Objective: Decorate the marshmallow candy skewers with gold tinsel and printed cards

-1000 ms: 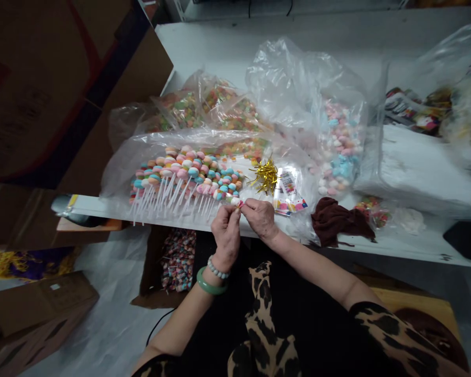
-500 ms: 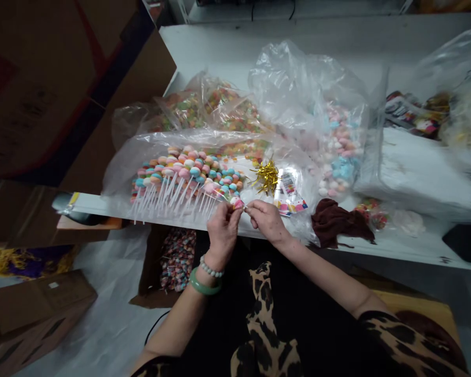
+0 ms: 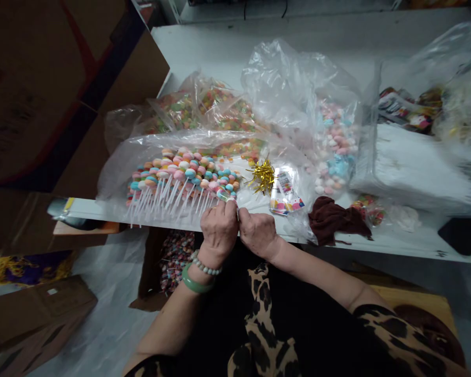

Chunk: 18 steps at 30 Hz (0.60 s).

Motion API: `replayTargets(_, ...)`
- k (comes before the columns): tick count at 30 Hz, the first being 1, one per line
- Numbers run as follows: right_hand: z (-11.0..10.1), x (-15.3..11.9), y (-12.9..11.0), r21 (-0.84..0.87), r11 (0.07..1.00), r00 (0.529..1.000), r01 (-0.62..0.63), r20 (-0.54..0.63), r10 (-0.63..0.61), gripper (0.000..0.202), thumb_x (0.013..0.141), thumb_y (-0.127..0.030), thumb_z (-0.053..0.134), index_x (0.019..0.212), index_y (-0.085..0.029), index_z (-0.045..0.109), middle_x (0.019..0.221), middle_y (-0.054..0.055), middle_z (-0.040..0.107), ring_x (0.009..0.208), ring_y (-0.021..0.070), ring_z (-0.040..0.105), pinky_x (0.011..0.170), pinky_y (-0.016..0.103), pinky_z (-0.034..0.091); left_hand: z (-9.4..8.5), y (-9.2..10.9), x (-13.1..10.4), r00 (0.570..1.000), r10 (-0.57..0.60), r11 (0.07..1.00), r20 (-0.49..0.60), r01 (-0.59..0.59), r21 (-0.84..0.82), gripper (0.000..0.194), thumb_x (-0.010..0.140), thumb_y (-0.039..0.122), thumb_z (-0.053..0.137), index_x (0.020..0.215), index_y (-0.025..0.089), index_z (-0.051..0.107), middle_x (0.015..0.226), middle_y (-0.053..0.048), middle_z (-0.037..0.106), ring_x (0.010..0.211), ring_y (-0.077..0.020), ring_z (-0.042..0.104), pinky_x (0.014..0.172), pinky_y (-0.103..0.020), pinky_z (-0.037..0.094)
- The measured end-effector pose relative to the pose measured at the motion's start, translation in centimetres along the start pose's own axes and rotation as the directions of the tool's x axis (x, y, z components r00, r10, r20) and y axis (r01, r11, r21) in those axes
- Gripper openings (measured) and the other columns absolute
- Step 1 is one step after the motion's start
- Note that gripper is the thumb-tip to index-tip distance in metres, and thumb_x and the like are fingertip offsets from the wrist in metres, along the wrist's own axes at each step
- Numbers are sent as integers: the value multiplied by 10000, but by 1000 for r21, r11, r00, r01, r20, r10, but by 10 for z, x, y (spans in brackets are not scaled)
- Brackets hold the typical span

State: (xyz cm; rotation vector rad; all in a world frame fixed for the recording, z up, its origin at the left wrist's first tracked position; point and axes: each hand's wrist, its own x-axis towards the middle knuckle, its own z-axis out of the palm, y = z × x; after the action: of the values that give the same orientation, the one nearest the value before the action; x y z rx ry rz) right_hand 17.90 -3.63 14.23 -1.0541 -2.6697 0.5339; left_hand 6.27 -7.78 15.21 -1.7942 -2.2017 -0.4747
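Note:
My left hand is closed around a small wrapped candy piece, whose clear, colourful end shows above the fingers. My right hand is closed and touches the left one; what its fingers pinch is hidden. Just left of the hands, several pastel candy skewers lie on a plastic bag with their white sticks pointing to the table's front edge. A bunch of gold twist ties and a stack of printed clear packets lie beyond my right hand.
Bags of gummies and of pastel candy lie farther back. On the right are a brown cloth, white sheets and a black object. A large carton stands left; an open box of wrapped candy sits below the table.
Both hands have moved slightly down and come together, their fingers curling tighter. The candy piece is now mostly covered by my left hand. The view has shifted slightly.

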Motion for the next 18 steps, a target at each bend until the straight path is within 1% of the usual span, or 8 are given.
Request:
replayTargets(3,3,3,3,124,988,996,-94,24,91,182,895,-188,432,933,-152,606,676,97,698,570,168,583,535,285,244,8,1,-3,999,44,994,-27,-47,-99,301,953,172,400,694,195,552,590,-35,495,566,-179,456,611,-338,300)
replayTargets(5,4,6,6,319,927,979,-197,10,204,180,903,-242,436,881,-177,603,644,61,673,569,162,570,537,267,275,14,2,-9,997,41,988,-61,-49,-148,292,965,170,377,752,186,577,600,-36,506,573,-180,470,616,-336,322)
replayTargets(7,4,10,10,606,747,949,-274,44,312,190,898,-297,444,800,-204,577,553,1,598,526,142,530,528,242,314,20,1,-16,995,11,982,-100,-29,-186,269,971,181,372,856,167,615,619,-43,537,585,-178,497,628,-333,345)
replayTargets(9,2,11,12,833,460,919,-309,137,369,191,873,-334,470,745,-214,547,464,-51,502,441,114,453,486,222,327,25,-2,-22,993,-15,982,-114,-7,-190,252,971,200,393,923,154,636,610,-40,554,580,-174,518,636,-330,360)
replayTargets(11,-1,12,11,923,210,897,-323,228,378,186,845,-352,505,728,-211,534,414,-80,451,366,88,362,421,208,292,29,-5,-26,991,-39,989,-128,20,-148,236,960,219,432,897,156,651,575,-32,554,552,-169,519,621,-327,357)
replayTargets(12,-3,12,10,936,124,890,-330,265,372,185,833,-357,521,725,-208,532,404,-85,451,343,78,328,392,203,263,30,-6,-26,988,-57,992,-146,39,-124,226,951,226,455,868,160,654,562,-30,556,539,-167,518,609,-324,351)
replayTargets(15,-6,11,5,924,-58,867,-378,376,326,183,804,-366,548,727,-202,524,396,-87,471,306,61,285,337,193,180,30,-8,-26,974,-105,989,-202,81,-123,182,922,230,508,858,163,664,607,-45,622,556,-163,552,597,-309,354)
replayTargets(18,-5,12,3,898,-154,845,-413,441,303,181,778,-364,561,718,-202,507,391,-91,467,299,56,280,321,185,158,27,-5,-26,979,-128,973,-160,94,-209,162,900,243,542,959,167,673,711,-55,692,594,-154,592,624,-291,386)
